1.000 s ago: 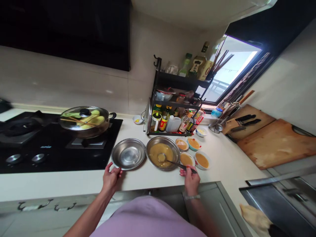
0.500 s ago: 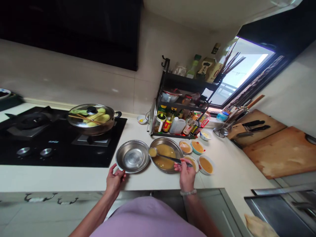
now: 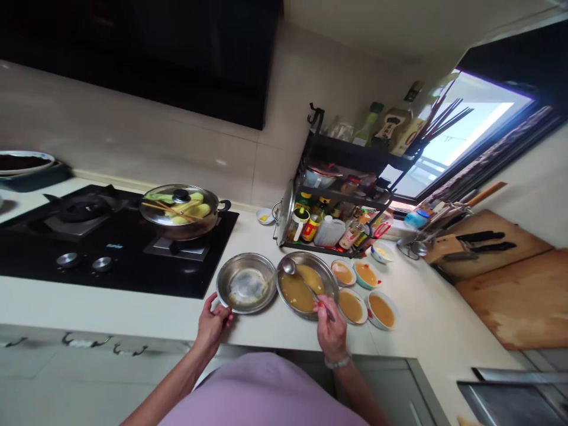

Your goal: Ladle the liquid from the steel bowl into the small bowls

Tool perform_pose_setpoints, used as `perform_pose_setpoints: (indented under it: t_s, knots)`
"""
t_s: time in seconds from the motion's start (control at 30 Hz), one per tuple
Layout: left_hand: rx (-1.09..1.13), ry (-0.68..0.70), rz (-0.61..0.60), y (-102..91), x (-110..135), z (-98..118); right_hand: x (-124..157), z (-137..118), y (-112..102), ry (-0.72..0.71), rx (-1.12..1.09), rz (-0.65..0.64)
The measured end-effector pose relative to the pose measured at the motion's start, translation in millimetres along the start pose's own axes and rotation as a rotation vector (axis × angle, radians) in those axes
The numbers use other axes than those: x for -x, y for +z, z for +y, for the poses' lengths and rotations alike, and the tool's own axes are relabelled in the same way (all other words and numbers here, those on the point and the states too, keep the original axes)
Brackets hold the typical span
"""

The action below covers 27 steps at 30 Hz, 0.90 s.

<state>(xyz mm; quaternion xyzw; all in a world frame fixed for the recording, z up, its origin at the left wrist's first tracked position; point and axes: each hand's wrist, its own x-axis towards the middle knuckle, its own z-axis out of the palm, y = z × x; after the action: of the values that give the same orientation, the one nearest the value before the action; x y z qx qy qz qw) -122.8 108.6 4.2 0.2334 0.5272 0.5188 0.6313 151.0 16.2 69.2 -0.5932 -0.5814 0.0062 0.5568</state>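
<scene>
My right hand [image 3: 332, 328] is closed around the handle of a metal ladle [image 3: 306, 285]. The ladle's bowl hangs over the left rim of a steel basin [image 3: 332, 278] of yellowish-brown liquid. Just left of it stands a second steel basin [image 3: 246, 284] with a little pale liquid on its bottom. My left hand [image 3: 214, 322] grips this basin's front rim between thumb and fingers. Right of the full basin are several small bowls of orange-brown liquid, among them a white bowl [image 3: 380, 310], a second white bowl [image 3: 351, 305] and a teal-edged bowl [image 3: 366, 275].
A lidded pan [image 3: 180, 222] with yellow-green food sits on the black hob [image 3: 119, 269] at left. Behind the basins stands a black rack [image 3: 361, 151] of bottles. Cutting boards [image 3: 510, 302] and a knife block [image 3: 448, 247] are at right. A small dish [image 3: 265, 216] lies near the wall.
The ladle, which held liquid, has tipped; its bowl now looks emptied, and the left basin has some liquid in it. My left hand stays on the rim. The view has shifted slightly.
</scene>
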Motion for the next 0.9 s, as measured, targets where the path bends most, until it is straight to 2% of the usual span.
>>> perform_pose_setpoints:
  t_s: [0.07, 0.17, 0.27, 0.33, 0.43, 0.6, 0.9]
  knots:
    - [-0.004, -0.001, -0.001, -0.2, 0, 0, -2, 16, -6, 0.063, 0.053, 0.043]
    - [-0.012, -0.007, -0.002, -1.4, -2, -1, -2, 38, -6, 0.230, 0.071, 0.093]
    - [-0.011, -0.003, -0.011, -3.2, -3, -3, 2, 53, 1, 0.461, -0.045, 0.164]
    - [-0.012, -0.001, -0.016, -3.9, -4, -4, 3, 58, 5, 0.609, -0.158, 0.269]
    - [-0.017, -0.008, -0.016, -3.3, -3, -2, 1, 60, 5, 0.737, -0.278, 0.416]
    - [-0.011, -0.013, -0.003, -0.5, 1, 2, -9, 52, -7, 0.774, -0.343, 0.456]
    - [-0.007, -0.012, -0.001, 0.4, 2, 2, -26, 22, -15, 0.714, -0.391, 0.428]
